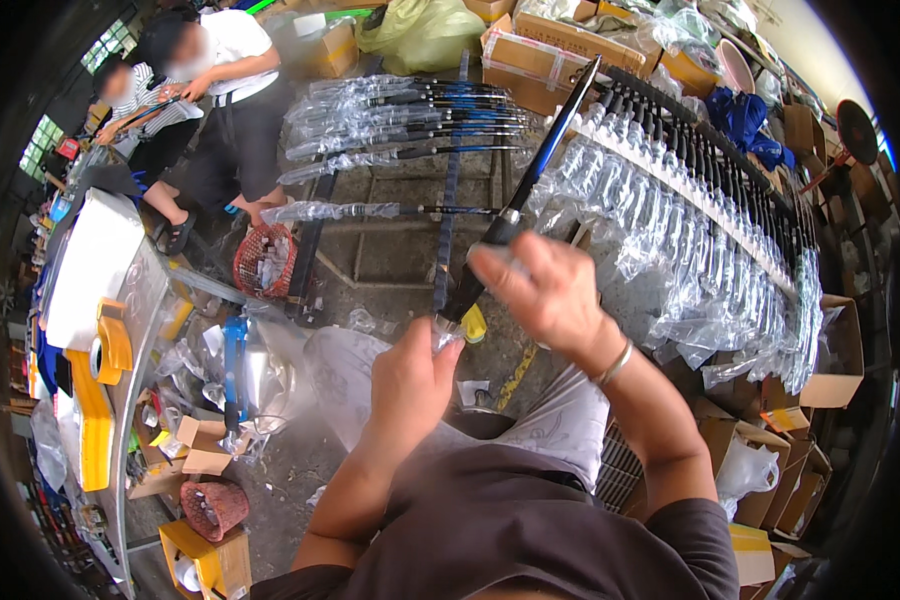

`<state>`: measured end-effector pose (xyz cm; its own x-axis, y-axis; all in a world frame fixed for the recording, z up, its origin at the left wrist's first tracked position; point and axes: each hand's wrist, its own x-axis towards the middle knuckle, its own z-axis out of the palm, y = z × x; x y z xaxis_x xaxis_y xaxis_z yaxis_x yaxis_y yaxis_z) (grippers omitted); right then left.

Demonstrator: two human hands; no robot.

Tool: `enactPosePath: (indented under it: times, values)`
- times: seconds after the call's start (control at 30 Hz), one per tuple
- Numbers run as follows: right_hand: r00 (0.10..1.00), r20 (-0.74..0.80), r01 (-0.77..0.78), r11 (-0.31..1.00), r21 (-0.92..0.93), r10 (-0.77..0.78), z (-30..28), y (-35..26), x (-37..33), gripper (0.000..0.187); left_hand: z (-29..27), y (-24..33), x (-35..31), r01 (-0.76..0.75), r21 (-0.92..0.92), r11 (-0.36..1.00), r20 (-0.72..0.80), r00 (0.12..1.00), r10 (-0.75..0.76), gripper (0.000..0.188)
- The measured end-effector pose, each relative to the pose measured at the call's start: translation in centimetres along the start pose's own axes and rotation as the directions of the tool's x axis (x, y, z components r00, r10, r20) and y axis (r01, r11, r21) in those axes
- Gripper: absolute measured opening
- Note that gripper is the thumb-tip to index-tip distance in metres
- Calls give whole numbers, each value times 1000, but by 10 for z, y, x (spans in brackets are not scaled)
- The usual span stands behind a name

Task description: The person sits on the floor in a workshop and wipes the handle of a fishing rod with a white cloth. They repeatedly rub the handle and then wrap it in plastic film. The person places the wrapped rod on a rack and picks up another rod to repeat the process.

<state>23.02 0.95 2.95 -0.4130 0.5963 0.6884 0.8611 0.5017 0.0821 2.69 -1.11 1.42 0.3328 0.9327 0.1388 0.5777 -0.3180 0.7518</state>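
Observation:
A black and blue fishing rod (542, 165) slants up and to the right in front of me, its tip end near the cardboard boxes. My left hand (415, 375) is closed around its lower end, where a bit of clear plastic shows by the thumb. Over the black handle (465, 292) is my right hand (545, 290), smeared by motion. Its fingertips overlap the handle, but whether they grip it cannot be made out. A bracelet (615, 362) circles my right wrist.
Several plastic-wrapped rods (390, 130) lie across a metal frame ahead, one apart and nearer (345, 211). To the right, a rack (690, 195) holds many wrapped rods. A red basket (265, 262) stands left on the floor. Two people (235, 110) work at far left, beyond a table (155, 300).

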Motion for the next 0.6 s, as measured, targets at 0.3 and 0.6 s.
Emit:
enactPosePath:
  times: [0.3, 0.6]
  values:
    - [997, -52, -60, 994, -91, 56, -3, 20, 4, 31, -3, 1, 1, 101, -226, 969, 194, 979, -57, 21]
    - [996, -89, -6, 994, 105, 16, -2, -11, -6, 39, -7, -3, 8, 444, -616, 651, 449, 876, -173, 19]
